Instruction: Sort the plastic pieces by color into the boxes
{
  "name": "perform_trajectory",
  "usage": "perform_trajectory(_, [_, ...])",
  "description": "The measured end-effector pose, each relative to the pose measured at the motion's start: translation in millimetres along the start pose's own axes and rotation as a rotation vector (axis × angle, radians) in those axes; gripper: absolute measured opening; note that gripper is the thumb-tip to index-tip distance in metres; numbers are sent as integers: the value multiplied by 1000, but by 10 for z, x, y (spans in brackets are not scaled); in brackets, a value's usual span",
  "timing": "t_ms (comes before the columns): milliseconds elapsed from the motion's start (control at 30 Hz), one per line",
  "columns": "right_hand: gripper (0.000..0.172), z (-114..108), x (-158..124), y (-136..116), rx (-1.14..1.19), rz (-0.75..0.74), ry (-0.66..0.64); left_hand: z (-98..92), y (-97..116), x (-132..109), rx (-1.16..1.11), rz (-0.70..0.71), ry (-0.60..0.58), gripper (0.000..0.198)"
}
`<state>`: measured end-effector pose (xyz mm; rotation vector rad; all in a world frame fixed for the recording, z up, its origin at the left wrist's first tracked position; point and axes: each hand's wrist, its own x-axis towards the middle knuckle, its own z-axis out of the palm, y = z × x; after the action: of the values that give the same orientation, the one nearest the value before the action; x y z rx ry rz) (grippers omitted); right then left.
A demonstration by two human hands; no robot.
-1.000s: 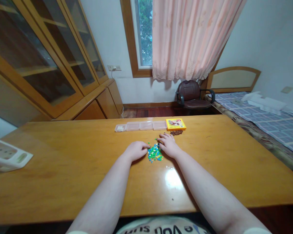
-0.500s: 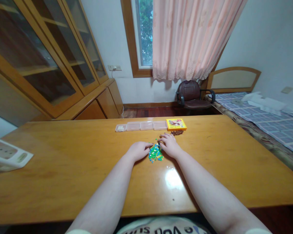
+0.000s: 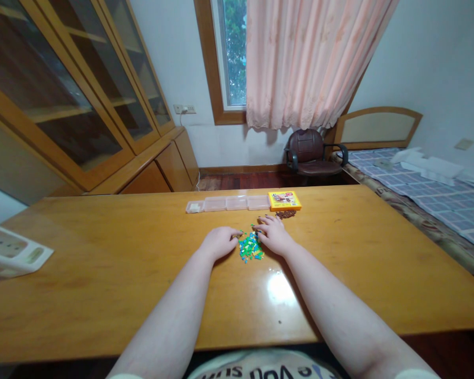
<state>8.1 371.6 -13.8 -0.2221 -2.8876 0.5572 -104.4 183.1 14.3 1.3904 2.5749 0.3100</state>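
A small heap of tiny green, blue and yellow pieces (image 3: 250, 248) lies on the wooden table (image 3: 102, 247). My left hand (image 3: 220, 241) rests on the table at the heap's left edge, fingers curled with the tips at the pieces. My right hand (image 3: 274, 234) lies at the heap's right and far side, fingers bent down onto the pieces. What the fingertips pinch, if anything, is too small to make out. Beyond the heap lie a clear compartment box (image 3: 228, 203), a yellow packet (image 3: 284, 200) and a little pile of brown pieces (image 3: 286, 214).
A white plastic object (image 3: 8, 256) lies at the table's left edge. Glass-door cabinets (image 3: 71, 95) stand to the left. Behind the table are a brown chair (image 3: 311, 153), a curtained window (image 3: 300, 58) and a bed (image 3: 430, 184) to the right.
Both hands have stayed at the heap with only slight finger movement; the left fingertips have shifted a little along its far-left edge.
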Motion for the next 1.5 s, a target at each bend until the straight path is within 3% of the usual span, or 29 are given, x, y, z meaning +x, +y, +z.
perform_trajectory(267, [24,-5,9,10,69,-48,21,-12,43,-14,-24,64,-23,39])
perform_trajectory(467, [33,-17,-34,-59,85,-143,-93,-31,-34,-6,-7,3,21,35])
perform_trajectory(600, [36,-1,-43,-78,65,-147,-138,-66,-42,-26,-35,62,41,31])
perform_trajectory(867, [27,-12,10,-9,19,-65,-7,-64,34,-35,-43,88,-11,32])
perform_trajectory(933, [32,-37,16,-13,7,-57,14,-56,39,-30,-48,80,-16,34])
perform_trajectory(1033, [37,-63,15,-31,-19,-16,6,-41,40,-27,-47,52,-25,37])
perform_trajectory(1333, [27,-33,8,-19,17,-22,16,22,4,6,-39,19,-49,44])
perform_trajectory(1500, [26,-39,8,-21,14,-26,30,0,5,-4,-33,-6,1,42])
